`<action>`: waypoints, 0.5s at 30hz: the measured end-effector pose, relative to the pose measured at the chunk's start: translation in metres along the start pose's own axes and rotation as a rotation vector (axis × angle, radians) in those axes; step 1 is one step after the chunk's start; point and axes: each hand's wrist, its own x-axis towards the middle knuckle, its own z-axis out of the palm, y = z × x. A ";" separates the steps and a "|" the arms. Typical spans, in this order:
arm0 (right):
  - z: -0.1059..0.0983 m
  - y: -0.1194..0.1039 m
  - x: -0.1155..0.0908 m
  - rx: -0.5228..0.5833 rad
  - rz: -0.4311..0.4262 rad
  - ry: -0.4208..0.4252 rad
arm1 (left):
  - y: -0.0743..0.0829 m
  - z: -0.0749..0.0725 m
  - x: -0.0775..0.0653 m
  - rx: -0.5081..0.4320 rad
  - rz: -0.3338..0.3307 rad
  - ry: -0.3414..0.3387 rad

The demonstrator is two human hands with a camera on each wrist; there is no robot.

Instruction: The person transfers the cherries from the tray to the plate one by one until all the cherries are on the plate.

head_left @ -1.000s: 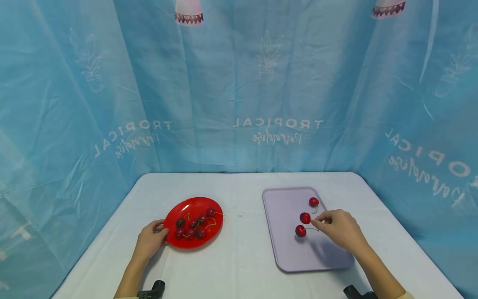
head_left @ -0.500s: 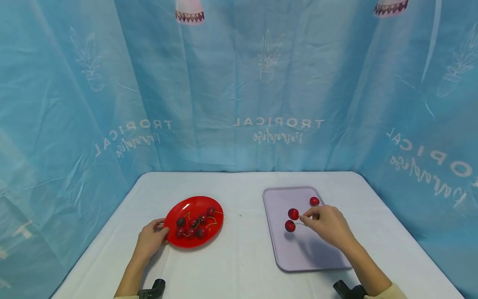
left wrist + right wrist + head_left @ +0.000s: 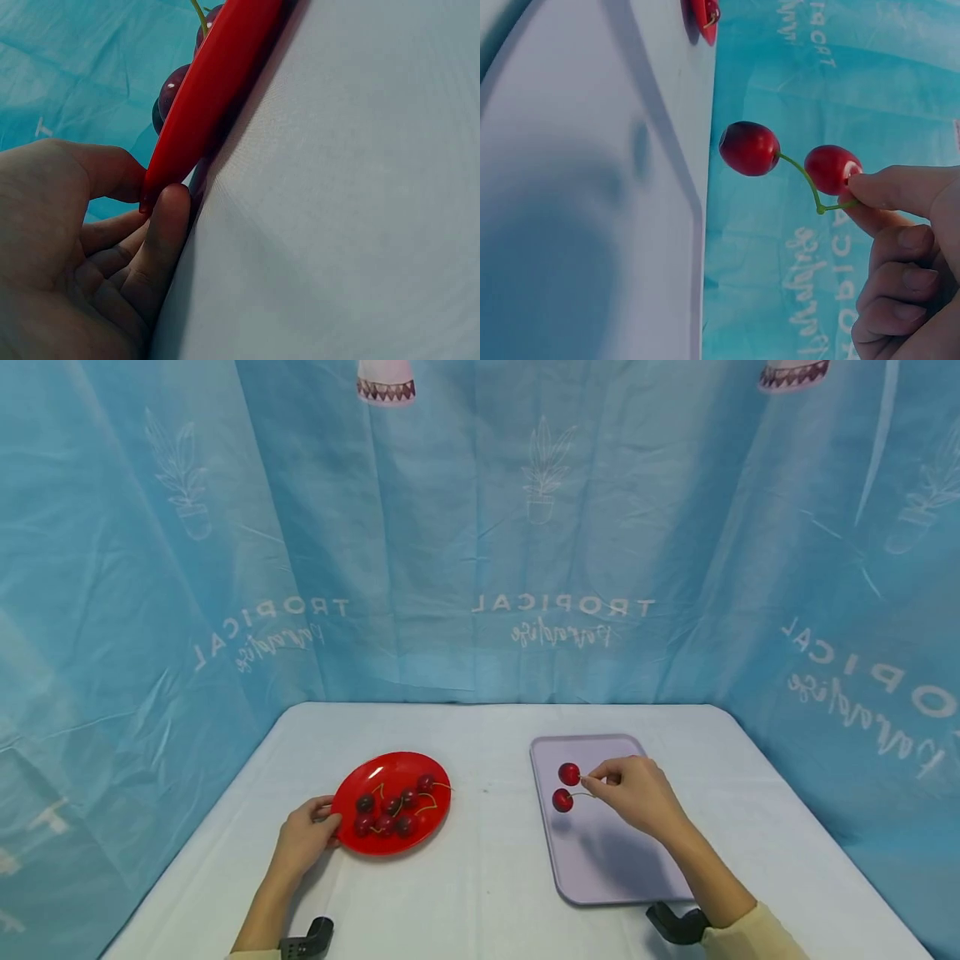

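Note:
My left hand (image 3: 303, 837) pinches the near-left rim of a red plate (image 3: 360, 777), thumb and a finger on either side of the rim in the left wrist view. Several dark red cherries (image 3: 406, 825) with green stems lie on it. Above the lilac tray (image 3: 600, 860), my right hand (image 3: 637, 793) pinches a green stem between thumb and forefinger. Two bright red cherries hang from it, one (image 3: 832, 169) close to the fingertips and the other (image 3: 749, 148) farther out. The far right part of the tray is hidden behind that hand.
A white cloth (image 3: 480, 860) covers the table, with the plate at left and the tray at right. Blue printed curtains (image 3: 495, 543) hang behind and along both sides. A black wrist mount (image 3: 678, 922) sits below the right forearm.
My right hand has carried the two cherries left and slightly away from me over the tray. A third cherry on the tray is now hidden behind it. The left hand keeps its hold.

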 end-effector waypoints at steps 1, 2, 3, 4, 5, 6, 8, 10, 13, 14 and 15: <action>0.001 -0.002 0.001 0.007 0.000 -0.004 | 0.000 0.000 0.000 0.001 -0.001 0.001; 0.003 -0.004 0.003 0.011 -0.001 -0.008 | 0.000 0.000 0.000 0.002 -0.003 0.001; 0.004 -0.005 0.004 0.014 -0.002 -0.010 | 0.000 0.000 0.000 0.004 -0.007 0.002; 0.005 -0.007 0.006 0.016 -0.005 -0.012 | 0.000 0.000 0.000 0.004 -0.007 0.004; 0.007 -0.009 0.007 0.022 -0.007 -0.012 | 0.000 0.000 0.000 0.002 -0.006 0.005; 0.008 -0.011 0.008 0.025 -0.006 -0.013 | 0.000 0.000 0.000 0.002 -0.006 0.005; 0.010 -0.013 0.010 0.034 0.002 -0.015 | 0.001 0.000 -0.001 -0.002 -0.002 0.005; 0.013 -0.015 0.012 0.050 0.012 -0.025 | 0.002 0.000 -0.001 -0.007 -0.004 0.006; 0.017 -0.017 0.014 0.071 0.026 -0.032 | 0.003 0.000 -0.001 -0.007 -0.008 0.005; 0.018 -0.019 0.014 0.076 0.026 -0.034 | 0.003 0.000 -0.001 -0.007 -0.009 0.003; 0.019 -0.020 0.015 0.080 0.025 -0.034 | 0.003 0.000 -0.001 -0.008 -0.012 0.003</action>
